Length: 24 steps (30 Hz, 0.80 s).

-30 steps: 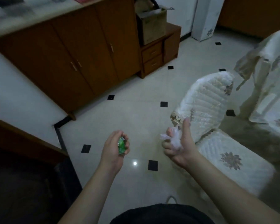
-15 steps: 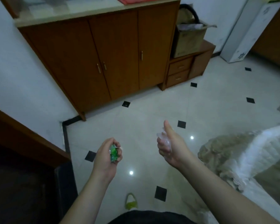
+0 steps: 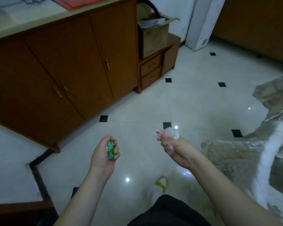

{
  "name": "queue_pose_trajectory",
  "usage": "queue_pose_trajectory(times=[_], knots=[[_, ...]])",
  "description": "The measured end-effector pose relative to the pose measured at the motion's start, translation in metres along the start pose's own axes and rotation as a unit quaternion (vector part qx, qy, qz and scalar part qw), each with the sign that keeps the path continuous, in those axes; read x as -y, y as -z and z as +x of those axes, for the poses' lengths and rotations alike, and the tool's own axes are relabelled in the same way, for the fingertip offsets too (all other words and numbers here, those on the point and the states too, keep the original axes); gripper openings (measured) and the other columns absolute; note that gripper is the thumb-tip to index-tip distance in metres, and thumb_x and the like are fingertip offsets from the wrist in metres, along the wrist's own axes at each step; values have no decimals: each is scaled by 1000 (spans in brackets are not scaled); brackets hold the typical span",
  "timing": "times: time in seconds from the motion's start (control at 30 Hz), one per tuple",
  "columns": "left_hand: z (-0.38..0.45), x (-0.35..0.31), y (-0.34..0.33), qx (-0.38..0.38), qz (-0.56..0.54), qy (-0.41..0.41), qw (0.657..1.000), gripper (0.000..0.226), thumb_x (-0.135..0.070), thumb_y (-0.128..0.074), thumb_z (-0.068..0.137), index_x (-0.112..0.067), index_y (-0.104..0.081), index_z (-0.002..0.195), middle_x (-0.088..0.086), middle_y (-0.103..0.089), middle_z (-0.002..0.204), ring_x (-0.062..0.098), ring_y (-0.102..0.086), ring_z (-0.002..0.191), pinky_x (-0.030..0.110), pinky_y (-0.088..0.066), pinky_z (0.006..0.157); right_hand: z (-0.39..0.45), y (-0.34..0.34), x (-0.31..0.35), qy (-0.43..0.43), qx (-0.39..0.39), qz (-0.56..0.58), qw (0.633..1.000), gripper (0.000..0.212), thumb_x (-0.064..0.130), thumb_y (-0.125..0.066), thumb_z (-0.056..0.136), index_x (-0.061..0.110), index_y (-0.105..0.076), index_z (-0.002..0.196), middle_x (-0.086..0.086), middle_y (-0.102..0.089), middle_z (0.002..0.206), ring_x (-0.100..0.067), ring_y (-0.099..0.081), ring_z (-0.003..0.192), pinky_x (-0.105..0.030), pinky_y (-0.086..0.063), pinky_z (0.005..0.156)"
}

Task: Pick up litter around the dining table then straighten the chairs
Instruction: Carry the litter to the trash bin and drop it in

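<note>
Two hands apart: left hand (image 3: 104, 154) clenched on a green wrapper (image 3: 111, 150), right hand (image 3: 173, 148) gripping crumpled clear plastic (image 3: 171, 137).

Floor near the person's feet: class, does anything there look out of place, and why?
Yes. A small yellow-green scrap lies on the pale tiled floor, below the right hand. It looks like litter not yet picked up; blur hides what it is.

Brown cabinet (image 3: 69, 66) on glossy white tile floor (image 3: 194, 101).
</note>
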<state>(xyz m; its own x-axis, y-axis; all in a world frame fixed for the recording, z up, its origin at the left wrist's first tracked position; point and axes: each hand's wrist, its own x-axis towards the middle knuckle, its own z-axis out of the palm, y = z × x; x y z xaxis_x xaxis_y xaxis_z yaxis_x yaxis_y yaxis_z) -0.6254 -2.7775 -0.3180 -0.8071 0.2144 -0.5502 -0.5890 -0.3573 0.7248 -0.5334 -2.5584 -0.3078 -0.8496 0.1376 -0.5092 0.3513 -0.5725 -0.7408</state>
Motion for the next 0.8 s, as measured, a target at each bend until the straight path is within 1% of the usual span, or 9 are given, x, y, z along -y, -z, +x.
queue_pose_trajectory(times=[0.1,0.2,0.3,0.4,0.47,0.53,0.67,0.73,0.8], knots=[[45,-1,-46,18,23,20,999,22,-17,-48,95,-16,-48,74,1,-50,65,10,-36,41,19,-22,35,31,22,33,2,-20,57,998,10,20,-54,94,12,-60,95,0,-59,78,-9,-63,68,-17,-52,64],[84,-9,-94,43,47,40,997,22,-16,-47,95,-16,-48,73,2,-49,65,10,-36,40,18,-21,34,59,40,66,-13,-70,71,995,16,26,-51,96,11,-58,92,-6,-67,91,-17,-71,78,-20,-53,60],[119,-22,-138,73,64,36,995,20,-15,-48,94,-15,-48,75,1,-50,64,11,-36,39,18,-21,35,83,52,100,6,-80,93,992,23,40,-59,85,20,-49,89,-2,-61,84,-3,-51,48,-10,-30,38],[154,-33,-176,88,74,39,993,19,-14,-49,94,-15,-48,74,1,-51,63,11,-36,39,18,-21,35,112,63,129,33,-51,133,989,49,52,-77,63,24,-40,77,6,-39,64,-1,-22,40,-13,-14,35],[177,-37,-196,100,76,49,991,19,-14,-49,94,-15,-48,75,1,-51,62,10,-36,38,17,-22,34,131,67,146,30,-49,171,984,51,61,-76,59,26,-42,73,7,-34,63,-3,-19,40,-15,-11,37],[204,-41,-214,117,83,60,988,18,-15,-49,94,-14,-48,76,1,-51,63,10,-36,39,17,-23,34,154,73,163,22,-61,200,978,45,68,-60,68,26,-44,70,8,-34,62,-5,-15,41,-18,-8,39],[267,-53,-247,142,98,84,981,18,-15,-49,94,-15,-48,76,1,-51,63,11,-35,39,17,-22,34,209,88,199,16,-60,263,963,60,82,-42,71,23,-45,60,7,-41,55,-5,-17,36,-18,-6,39],[302,-64,-263,153,102,95,978,18,-14,-49,94,-15,-48,76,1,-50,64,11,-35,39,17,-22,34,240,94,216,22,-96,269,958,59,75,-44,78,19,-41,57,6,-40,50,-5,-19,32,-17,-8,36],[336,-75,-283,170,109,102,974,18,-14,-49,94,-15,-48,77,1,-50,64,11,-35,39,17,-21,34,270,97,233,44,-146,257,954,46,55,-51,85,19,-38,59,5,-36,48,-7,-20,31,-18,-10,35]])
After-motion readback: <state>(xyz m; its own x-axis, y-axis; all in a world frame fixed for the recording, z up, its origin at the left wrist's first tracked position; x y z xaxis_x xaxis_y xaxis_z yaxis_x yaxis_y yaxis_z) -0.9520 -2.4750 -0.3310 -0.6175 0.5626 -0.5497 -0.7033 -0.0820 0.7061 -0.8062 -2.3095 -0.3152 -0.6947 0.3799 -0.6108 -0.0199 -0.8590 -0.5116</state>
